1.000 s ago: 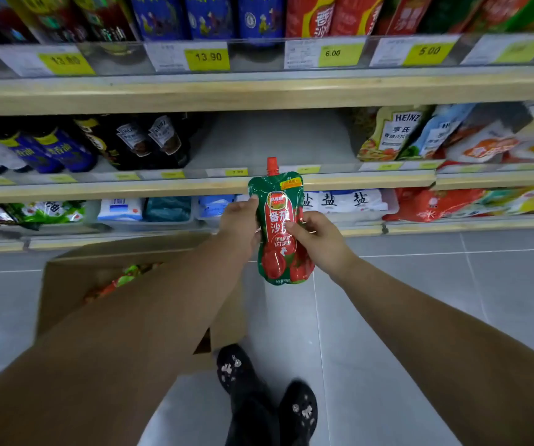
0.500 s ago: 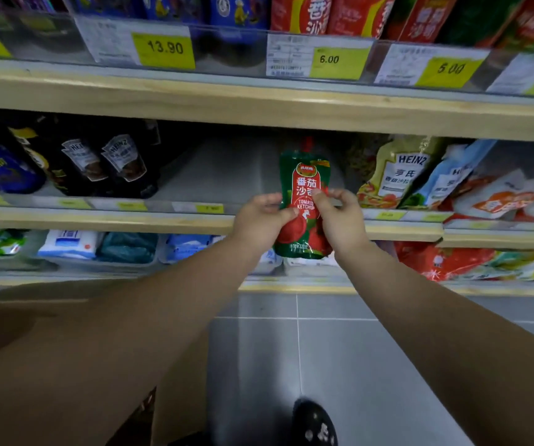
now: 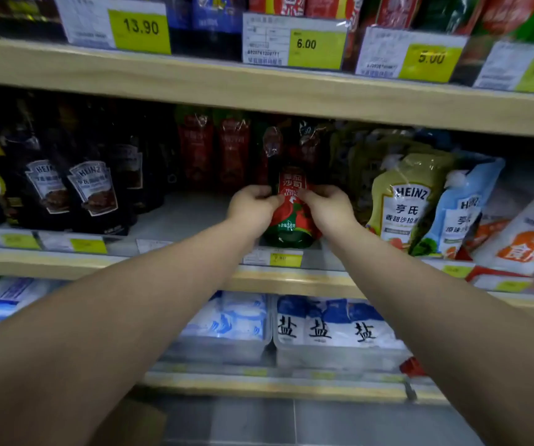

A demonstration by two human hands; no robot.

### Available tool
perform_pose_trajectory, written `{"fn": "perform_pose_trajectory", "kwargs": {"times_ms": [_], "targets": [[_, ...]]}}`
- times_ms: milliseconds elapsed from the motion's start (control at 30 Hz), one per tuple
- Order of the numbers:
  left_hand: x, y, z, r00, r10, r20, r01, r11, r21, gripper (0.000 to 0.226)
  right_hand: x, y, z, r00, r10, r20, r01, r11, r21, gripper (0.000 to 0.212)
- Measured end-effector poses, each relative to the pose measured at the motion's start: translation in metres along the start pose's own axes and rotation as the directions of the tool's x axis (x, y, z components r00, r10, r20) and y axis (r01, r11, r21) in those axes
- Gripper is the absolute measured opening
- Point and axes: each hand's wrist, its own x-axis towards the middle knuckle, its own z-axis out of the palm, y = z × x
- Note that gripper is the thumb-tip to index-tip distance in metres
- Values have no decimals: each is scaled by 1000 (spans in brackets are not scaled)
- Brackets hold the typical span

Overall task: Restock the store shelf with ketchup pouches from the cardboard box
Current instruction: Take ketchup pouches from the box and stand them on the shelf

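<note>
Wooden store shelves fill the view, each with a clear price rail along its front edge. On the middle shelf [image 3: 162, 268] a ketchup pouch [image 3: 291, 217] stands upright near the front edge, just behind a yellow tag; its red label reads "TOMATO KETCHUP" under Chinese characters, above a green base. The left hand [image 3: 252, 207] and right hand [image 3: 328, 207] hold it from either side, fingers curled in and pinching the pouch's edges at mid-height. Further red pouches [image 3: 214, 149] stand in a row towards the back edge of the same shelf. To the left are dark Heinz pouches [image 3: 95, 194]; to the right, a pale green Heinz pouch [image 3: 404, 204] and a blue-and-white Heinz pouch [image 3: 458, 220], both leaning. Tags on the top shelf's rail read 13.90 [image 3: 140, 27], 6.00 [image 3: 305, 43] and 5.00 [image 3: 431, 57]. On the bottom shelf, clear trays [image 3: 339, 355] hold white-and-blue salt bags [image 3: 320, 329] marked 盐.
</note>
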Motion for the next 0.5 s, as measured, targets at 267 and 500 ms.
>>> {"fn": "perform_pose_trajectory", "kwargs": {"times_ms": [267, 500], "targets": [[-6, -14, 15, 977, 205, 66, -212, 967, 139, 51, -3, 16, -8, 982, -172, -72, 167, 983, -77, 47], [-12, -18, 17, 970, 202, 139, -232, 937, 261, 59, -6, 23, -14, 984, -148, -95, 132, 978, -164, 50]]}}
